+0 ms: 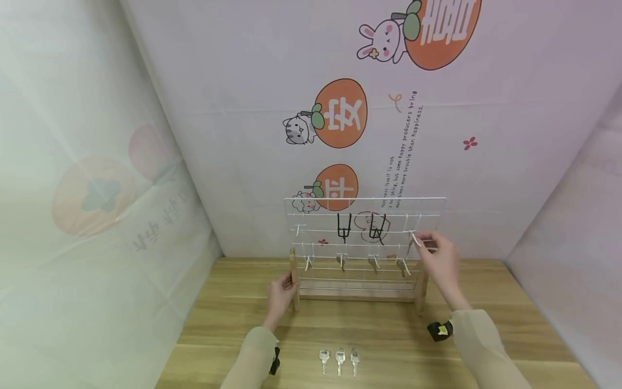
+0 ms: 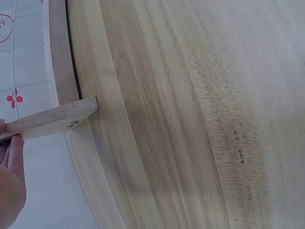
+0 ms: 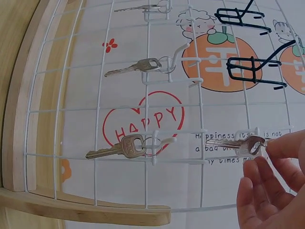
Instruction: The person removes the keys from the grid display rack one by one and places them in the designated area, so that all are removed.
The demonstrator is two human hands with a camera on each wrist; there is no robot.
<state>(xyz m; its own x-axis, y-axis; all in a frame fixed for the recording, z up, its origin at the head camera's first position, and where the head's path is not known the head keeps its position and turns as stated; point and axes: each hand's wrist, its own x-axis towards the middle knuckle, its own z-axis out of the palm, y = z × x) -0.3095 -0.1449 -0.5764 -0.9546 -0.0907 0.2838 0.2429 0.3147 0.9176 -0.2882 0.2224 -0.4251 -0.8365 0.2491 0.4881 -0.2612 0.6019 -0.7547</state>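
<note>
A white wire grid rack [image 1: 365, 199] stands in wooden feet on the table. My right hand [image 1: 439, 256] is at its upper right, thumb and fingers pinching the ring end of a silver key [image 3: 243, 144] close to a white hook [image 1: 416, 237]. Lower on the grid hang more keys, such as this key [image 3: 127, 146] and another key [image 3: 136, 67], each by a small ring on a white hook. My left hand [image 1: 282, 294] grips the rack's left wooden upright [image 1: 294, 275], its fingers and thumb on either side of the board [image 2: 52, 119].
Three loose keys [image 1: 340, 356] lie in a row on the wooden table [image 1: 379, 335] in front of the rack. Two black hooks, one a black hook [image 1: 344, 226], sit on the grid's upper row. A printed cloth [image 1: 243, 135] hangs behind.
</note>
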